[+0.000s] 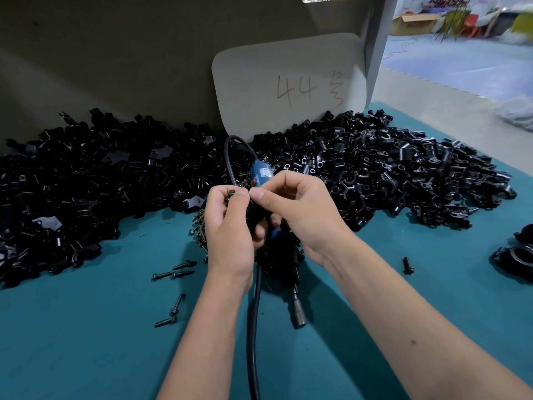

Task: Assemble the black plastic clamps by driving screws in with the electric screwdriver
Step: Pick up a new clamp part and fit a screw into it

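In the head view, a small dark metal screw (232,192) is pinched at the curled fingers (240,194) of the left hand (230,226), with the right hand (300,209) closed in just beside it — thumb and forefinger tips meeting at the screw, seemingly over a black plastic clamp largely hidden between the palms. The blue-and-black electric screwdriver (298,317) lies on the teal table (86,342) directly beneath the hands, its long axis running away from the body and its metal socket tip pointing back toward the person — nearer the right hand, so a short drop of that hand is judged to be what the pick-up calls for.

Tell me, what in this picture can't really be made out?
- Head view: the clamp part in the left hand is hidden by its fingers.
- The electric screwdriver body is covered by the right hand.
- Its cable is cut off by the bottom edge.
- The background room is blurred.
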A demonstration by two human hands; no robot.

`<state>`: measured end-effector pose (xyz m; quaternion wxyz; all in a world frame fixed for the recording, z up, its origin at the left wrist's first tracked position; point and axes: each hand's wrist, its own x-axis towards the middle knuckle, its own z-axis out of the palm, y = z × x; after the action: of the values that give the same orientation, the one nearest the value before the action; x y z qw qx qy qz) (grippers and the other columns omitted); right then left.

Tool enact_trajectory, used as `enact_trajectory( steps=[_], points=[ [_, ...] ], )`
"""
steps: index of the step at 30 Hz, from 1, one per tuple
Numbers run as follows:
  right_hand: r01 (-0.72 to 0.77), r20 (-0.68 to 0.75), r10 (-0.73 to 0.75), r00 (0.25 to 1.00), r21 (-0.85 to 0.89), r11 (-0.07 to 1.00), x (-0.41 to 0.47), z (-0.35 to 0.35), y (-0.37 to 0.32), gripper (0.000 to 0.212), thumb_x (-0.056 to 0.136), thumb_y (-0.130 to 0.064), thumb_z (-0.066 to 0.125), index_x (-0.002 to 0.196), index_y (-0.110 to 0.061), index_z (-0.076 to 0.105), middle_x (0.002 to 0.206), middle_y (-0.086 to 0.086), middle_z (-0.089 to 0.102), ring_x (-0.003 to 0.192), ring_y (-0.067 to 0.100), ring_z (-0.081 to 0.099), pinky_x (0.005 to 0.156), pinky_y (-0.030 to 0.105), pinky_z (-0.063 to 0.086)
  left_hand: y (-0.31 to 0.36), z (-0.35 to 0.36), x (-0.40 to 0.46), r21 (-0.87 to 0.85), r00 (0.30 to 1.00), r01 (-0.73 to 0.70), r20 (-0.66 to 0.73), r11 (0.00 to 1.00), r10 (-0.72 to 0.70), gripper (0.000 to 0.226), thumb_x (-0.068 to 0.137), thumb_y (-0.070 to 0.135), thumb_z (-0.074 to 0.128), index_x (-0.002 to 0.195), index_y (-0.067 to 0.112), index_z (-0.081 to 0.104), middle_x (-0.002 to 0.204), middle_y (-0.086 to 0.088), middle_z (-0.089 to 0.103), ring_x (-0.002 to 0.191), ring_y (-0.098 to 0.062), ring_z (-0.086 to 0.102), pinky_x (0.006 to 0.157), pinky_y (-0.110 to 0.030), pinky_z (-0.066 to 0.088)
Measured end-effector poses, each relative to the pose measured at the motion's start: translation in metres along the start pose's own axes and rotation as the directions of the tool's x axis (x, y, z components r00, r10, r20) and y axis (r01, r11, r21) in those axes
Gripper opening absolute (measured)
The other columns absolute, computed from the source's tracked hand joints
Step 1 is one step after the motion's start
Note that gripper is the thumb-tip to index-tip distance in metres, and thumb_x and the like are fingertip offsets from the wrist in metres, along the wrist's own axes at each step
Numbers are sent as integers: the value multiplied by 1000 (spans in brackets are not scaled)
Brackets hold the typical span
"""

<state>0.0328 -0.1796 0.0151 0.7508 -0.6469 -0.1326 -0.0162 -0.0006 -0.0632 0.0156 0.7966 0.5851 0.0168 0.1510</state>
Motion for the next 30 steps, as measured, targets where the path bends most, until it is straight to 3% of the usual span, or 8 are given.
enact_trajectory(
  steps=[5, 11, 16, 18, 21, 23, 25, 30],
  points=[
    [-53, 106, 41, 994, 119, 992, -2, -2, -5, 19, 103, -13, 63, 102, -1, 78, 79, 13, 73, 50, 23, 61, 50, 25, 50, -2, 2, -1, -103, 999, 30, 24, 994, -28, 11, 97, 25, 51, 91, 16, 51, 64, 3, 64, 44, -9, 52, 37, -17, 27],
    [-14, -54, 21, 998, 117, 993, -4, 7, -1, 17, 89, -11, 81, 75, -8, 72, 66, 2, 68, 40, 18, 56, 39, 25, 45, -6, 4, -3, -61, 999, 46, -3, 997, -46, 12, 94, 29, 51, 90, 18, 53, 63, -1, 66, 43, -10, 47, 38, -18, 27],
    [-29, -45, 35, 998, 108, 994, -3, 7, -1, 23, 86, -23, 84, 74, -10, 69, 68, 8, 68, 43, 21, 57, 44, 28, 48, -6, 4, -2, -42, 1000, 19, -8, 999, -20, 14, 94, 29, 52, 93, 15, 52, 61, 3, 64, 44, -10, 52, 38, -19, 29],
    [8, -25, -7, 1000, 34, 999, -1, 4, -3, 17, 90, -30, 79, 83, -14, 75, 72, 0, 67, 54, 11, 58, 49, 25, 48, -7, 3, -2, 95, 998, -62, 5, 994, 62, 15, 96, 29, 56, 94, 15, 51, 64, 4, 66, 52, -11, 57, 42, -23, 39],
    [55, 81, -51, 995, -45, 997, 0, -4, -7, 10, 97, -15, 72, 99, -9, 80, 75, -8, 69, 65, 4, 57, 58, 21, 47, -11, 1, -3, 412, 971, -232, 43, 881, 235, 15, 95, 37, 60, 95, 24, 52, 77, 14, 69, 66, -6, 62, 63, -36, 53],
    [41, 103, -33, 994, -84, 996, 1, -11, -9, 7, 95, -10, 74, 94, -9, 80, 72, -7, 68, 64, 3, 56, 61, 19, 48, -13, -1, -3, 547, 949, -292, 60, 784, 311, 17, 95, 39, 61, 99, 25, 53, 88, 17, 65, 84, -2, 62, 76, -28, 50],
    [24, 107, -13, 994, -96, 995, 1, -17, -11, 5, 92, -8, 77, 88, -11, 80, 71, -6, 68, 63, 2, 55, 63, 20, 48, -14, -4, -2, 637, 933, -326, 98, 699, 346, 18, 92, 38, 61, 101, 26, 51, 93, 16, 61, 93, -3, 59, 77, -15, 42],
    [56, 71, -46, 996, -157, 986, -1, -17, -12, 10, 91, -10, 79, 82, -6, 75, 74, 9, 67, 65, 9, 57, 64, 25, 49, -15, -4, -1, 675, 907, -390, 165, 626, 387, 20, 91, 30, 66, 101, 25, 49, 95, 14, 58, 93, -2, 56, 76, -10, 39]
  ],
)
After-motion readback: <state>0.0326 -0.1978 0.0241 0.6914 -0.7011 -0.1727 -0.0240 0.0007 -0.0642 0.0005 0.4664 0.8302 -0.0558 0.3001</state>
